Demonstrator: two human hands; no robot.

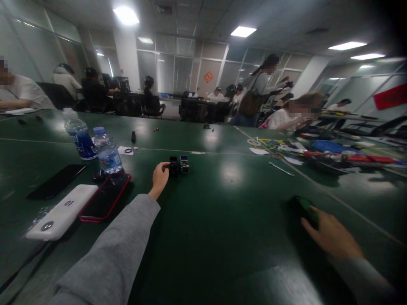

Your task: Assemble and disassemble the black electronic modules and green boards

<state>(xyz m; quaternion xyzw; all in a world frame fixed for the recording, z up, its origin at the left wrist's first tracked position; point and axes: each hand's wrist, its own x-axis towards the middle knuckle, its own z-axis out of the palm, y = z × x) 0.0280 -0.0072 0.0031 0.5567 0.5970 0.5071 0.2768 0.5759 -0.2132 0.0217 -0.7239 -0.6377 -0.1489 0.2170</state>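
My left hand (160, 178) reaches forward over the green table, its fingers closed on the side of a small black box-like device (173, 166). Just right of that device stands a second small block (184, 164), silvery with a dark top. Off to the right, my right hand (333, 233) has its thumb and fingers around a dark, rounded green object (305, 209). Blur hides what kind of object this is, and part of it lies behind the fingers.
On the left are two water bottles (108, 152), a red-edged phone (106, 198), a black phone (57, 181) and a white power bank (63, 212). A wrench (281, 168) and tangled cables (273, 146) lie at the right. Several people sit or stand beyond the table.
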